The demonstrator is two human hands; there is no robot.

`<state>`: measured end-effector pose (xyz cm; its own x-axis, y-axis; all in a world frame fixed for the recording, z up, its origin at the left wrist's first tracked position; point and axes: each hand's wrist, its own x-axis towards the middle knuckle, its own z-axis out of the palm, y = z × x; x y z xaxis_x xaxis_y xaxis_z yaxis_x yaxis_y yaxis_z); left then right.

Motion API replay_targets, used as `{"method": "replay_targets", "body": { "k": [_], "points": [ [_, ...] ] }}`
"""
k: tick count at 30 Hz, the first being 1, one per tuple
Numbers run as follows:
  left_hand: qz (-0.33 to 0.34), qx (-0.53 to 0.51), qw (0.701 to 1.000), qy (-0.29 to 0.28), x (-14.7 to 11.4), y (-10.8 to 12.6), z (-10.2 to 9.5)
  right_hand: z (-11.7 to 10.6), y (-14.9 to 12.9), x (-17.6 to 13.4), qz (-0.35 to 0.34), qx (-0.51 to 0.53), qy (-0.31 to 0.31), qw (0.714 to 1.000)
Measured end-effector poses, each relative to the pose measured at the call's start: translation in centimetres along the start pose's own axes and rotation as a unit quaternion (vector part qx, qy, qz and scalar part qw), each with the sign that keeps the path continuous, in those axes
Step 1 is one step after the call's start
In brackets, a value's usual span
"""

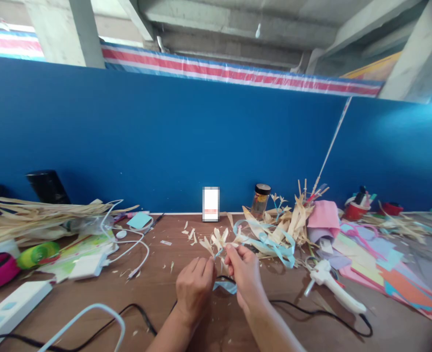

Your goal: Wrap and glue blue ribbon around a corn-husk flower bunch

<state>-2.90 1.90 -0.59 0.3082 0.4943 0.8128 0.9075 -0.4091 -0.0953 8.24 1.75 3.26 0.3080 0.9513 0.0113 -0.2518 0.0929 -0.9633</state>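
Observation:
Before me, low over the table, my left hand [196,285] is closed around the base of a flower [218,239] made of pale dried husk petals. Its stem, with a bit of light blue at the top, is mostly hidden by the fingers. Thumb and forefinger of my right hand [244,271] pinch at one side of the same flower, by a petal. Just beyond the hands, loose husk petals [191,234] are scattered on the tabletop. A piece of light blue ribbon or film [225,286] lies under and between my wrists.
Right: a white glue gun [328,279] with a black cord, curled blue ribbon [285,249], a husk bundle [299,222], a lidded jar [260,201] and coloured paper [370,264]. Left: a power strip [16,313], white cables [142,244], long husk strips [36,212]. A blue partition [186,132] stands behind.

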Motion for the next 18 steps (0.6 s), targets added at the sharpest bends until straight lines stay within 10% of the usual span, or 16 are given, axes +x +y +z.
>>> {"method": "replay_targets", "body": {
  "k": [8,12,18],
  "points": [
    [-0.024,-0.011,1.0,-0.006,-0.3,-0.3,0.5,-0.7,0.5,-0.3,0.028,-0.006,-0.012,1.0],
    [-0.034,-0.009,0.999,0.002,-0.3,-0.5,0.7,-2.0,0.4,-1.6,-0.099,-0.127,0.033,0.986],
    [-0.025,-0.012,1.0,-0.004,-0.5,-0.2,0.7,-3.0,-2.1,-1.8,-0.433,-0.379,0.065,0.815]
  ]
}}
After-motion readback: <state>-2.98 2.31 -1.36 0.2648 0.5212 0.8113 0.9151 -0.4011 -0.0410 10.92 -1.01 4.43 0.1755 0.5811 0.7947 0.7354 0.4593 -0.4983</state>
